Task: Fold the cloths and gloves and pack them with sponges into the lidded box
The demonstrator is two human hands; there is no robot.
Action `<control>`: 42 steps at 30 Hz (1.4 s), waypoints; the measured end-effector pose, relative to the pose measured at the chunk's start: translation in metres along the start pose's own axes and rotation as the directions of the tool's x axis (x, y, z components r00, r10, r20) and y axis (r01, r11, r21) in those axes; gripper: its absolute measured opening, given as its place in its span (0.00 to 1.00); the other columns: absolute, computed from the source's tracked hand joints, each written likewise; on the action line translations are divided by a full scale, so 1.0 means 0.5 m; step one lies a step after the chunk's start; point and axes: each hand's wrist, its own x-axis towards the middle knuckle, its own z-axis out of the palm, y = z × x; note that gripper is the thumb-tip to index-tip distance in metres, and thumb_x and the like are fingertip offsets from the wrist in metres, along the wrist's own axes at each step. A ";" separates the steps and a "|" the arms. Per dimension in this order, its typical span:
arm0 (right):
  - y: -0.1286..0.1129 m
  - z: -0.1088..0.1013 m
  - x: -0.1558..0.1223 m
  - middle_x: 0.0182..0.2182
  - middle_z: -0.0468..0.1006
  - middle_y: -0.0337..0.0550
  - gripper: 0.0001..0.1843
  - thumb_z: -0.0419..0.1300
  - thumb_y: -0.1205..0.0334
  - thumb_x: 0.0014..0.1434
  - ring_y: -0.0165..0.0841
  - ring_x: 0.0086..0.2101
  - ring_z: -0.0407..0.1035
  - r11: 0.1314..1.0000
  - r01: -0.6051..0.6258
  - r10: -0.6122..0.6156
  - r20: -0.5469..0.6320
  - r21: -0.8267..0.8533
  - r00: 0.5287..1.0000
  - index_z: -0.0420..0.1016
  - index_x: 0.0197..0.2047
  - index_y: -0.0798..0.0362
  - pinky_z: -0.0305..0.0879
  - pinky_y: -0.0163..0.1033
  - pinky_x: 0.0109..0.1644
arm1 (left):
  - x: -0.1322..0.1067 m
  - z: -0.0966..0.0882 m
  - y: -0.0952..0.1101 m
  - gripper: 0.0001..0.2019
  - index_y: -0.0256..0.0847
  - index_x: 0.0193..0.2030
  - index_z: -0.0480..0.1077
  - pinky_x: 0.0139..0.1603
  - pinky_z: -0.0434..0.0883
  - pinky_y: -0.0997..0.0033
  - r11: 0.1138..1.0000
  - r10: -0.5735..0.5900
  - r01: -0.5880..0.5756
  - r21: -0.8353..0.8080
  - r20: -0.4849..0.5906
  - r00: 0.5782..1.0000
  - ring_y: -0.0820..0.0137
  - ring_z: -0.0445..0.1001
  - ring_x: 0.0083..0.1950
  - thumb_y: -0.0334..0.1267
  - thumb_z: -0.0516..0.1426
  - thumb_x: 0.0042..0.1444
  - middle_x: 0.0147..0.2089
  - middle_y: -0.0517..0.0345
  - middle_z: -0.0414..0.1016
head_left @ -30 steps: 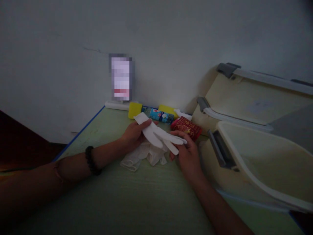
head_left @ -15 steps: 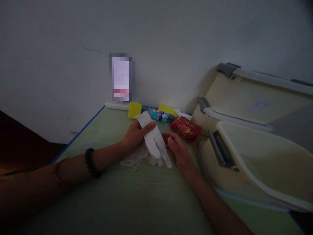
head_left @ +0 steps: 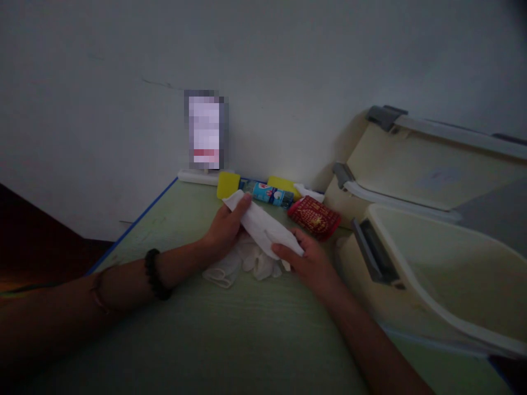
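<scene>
A white glove point(head_left: 263, 226) is stretched between my two hands above the table. My left hand point(head_left: 225, 227) pinches its cuff end, thumb on top. The finger end is gripped by my right hand point(head_left: 309, 262), also with the thumb over the cloth. Beneath them a crumpled pile of thin white gloves point(head_left: 224, 271) lies on the table, partly covered by my left hand and the held glove. Just beyond my right hand rests a dark red packet point(head_left: 315, 216) with gold print.
Along the wall lie a blue-labelled roll point(head_left: 269, 193), a yellow block point(head_left: 228, 185) and another yellow piece point(head_left: 284, 186). A pixelated screen point(head_left: 206, 131) stands on a white base. To the right are an open cream bin point(head_left: 411, 280) and a raised lid point(head_left: 415, 159). The green table point(head_left: 197, 340) has a blue edge.
My right hand has closed on the finger end of the glove, which hung loose before. The glove is now pulled straighter, slanting toward the right.
</scene>
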 end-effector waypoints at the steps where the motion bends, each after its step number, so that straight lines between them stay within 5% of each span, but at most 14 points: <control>1: -0.001 0.000 -0.001 0.23 0.65 0.33 0.10 0.58 0.58 0.50 0.23 0.20 0.57 1.000 -0.009 0.009 0.030 -0.002 1.000 0.65 0.34 0.54 0.54 0.29 0.22 | 0.002 0.001 0.000 0.14 0.38 0.27 0.62 0.23 0.66 0.78 0.999 0.010 -0.011 -0.032 -0.010 1.000 0.78 0.64 0.22 0.44 0.61 0.44 0.22 0.66 0.63; 11: 0.004 0.001 -0.008 0.16 0.63 0.31 0.05 0.57 0.62 0.47 0.21 0.14 0.53 0.952 -0.090 0.026 0.216 0.293 0.976 0.69 0.30 0.54 0.49 0.29 0.16 | 0.017 -0.009 -0.002 0.08 0.36 0.30 0.65 0.28 0.66 0.79 0.995 0.022 -0.017 -0.099 0.048 0.999 0.78 0.64 0.26 0.35 0.60 0.46 0.25 0.64 0.63; 14: -0.004 0.002 -0.012 0.19 0.68 0.36 0.13 0.56 0.52 0.48 0.27 0.18 0.60 0.884 -0.035 -0.072 0.210 0.466 0.975 0.71 0.30 0.53 0.56 0.33 0.20 | 0.014 -0.008 0.001 0.08 0.37 0.29 0.63 0.28 0.66 0.77 0.996 -0.019 0.028 -0.082 0.113 0.993 0.77 0.65 0.26 0.35 0.60 0.46 0.25 0.63 0.64; 18: -0.015 0.002 -0.015 0.23 0.73 0.44 0.27 0.46 0.39 0.52 0.35 0.27 0.68 0.785 -0.137 -0.003 0.224 0.605 0.975 0.73 0.33 0.53 0.63 0.38 0.26 | 0.002 -0.007 0.004 0.10 0.38 0.30 0.63 0.28 0.66 0.77 0.996 -0.081 0.090 -0.026 0.238 0.968 0.77 0.66 0.26 0.32 0.61 0.44 0.25 0.64 0.65; 21: -0.011 0.001 -0.012 0.24 0.75 0.44 0.28 0.46 0.38 0.53 0.35 0.28 0.70 0.762 -0.232 0.031 0.323 0.605 0.946 0.72 0.35 0.55 0.64 0.37 0.27 | -0.006 -0.010 0.001 0.13 0.39 0.31 0.63 0.30 0.66 0.76 0.994 -0.105 0.096 0.045 0.339 0.935 0.77 0.68 0.26 0.32 0.63 0.41 0.26 0.65 0.67; 25: -0.003 0.008 -0.010 0.25 0.74 0.37 0.15 0.59 0.53 0.50 0.27 0.22 0.68 0.821 -0.244 0.100 0.291 0.516 0.951 0.70 0.38 0.54 0.63 0.32 0.25 | -0.006 -0.014 -0.003 0.12 0.39 0.30 0.63 0.26 0.64 0.77 0.989 -0.080 0.028 0.143 0.375 0.924 0.78 0.66 0.24 0.33 0.63 0.41 0.24 0.66 0.67; 31: -0.005 0.013 -0.006 0.19 0.72 0.34 0.14 0.60 0.55 0.49 0.26 0.17 0.67 0.889 -0.257 0.186 0.212 0.380 0.959 0.68 0.37 0.54 0.62 0.31 0.18 | -0.006 -0.010 0.000 0.09 0.39 0.28 0.63 0.20 0.58 0.80 0.991 -0.062 0.025 0.129 0.293 0.954 0.79 0.61 0.20 0.40 0.59 0.48 0.20 0.67 0.61; 42: 0.006 0.005 -0.004 0.20 0.68 0.32 0.10 0.60 0.57 0.49 0.22 0.17 0.60 0.918 -0.129 0.094 0.111 0.375 0.989 0.69 0.30 0.55 0.54 0.27 0.18 | 0.005 -0.016 -0.006 0.09 0.38 0.32 0.72 0.27 0.63 0.78 0.984 0.013 -0.064 0.169 0.284 0.959 0.76 0.65 0.27 0.41 0.58 0.47 0.27 0.61 0.68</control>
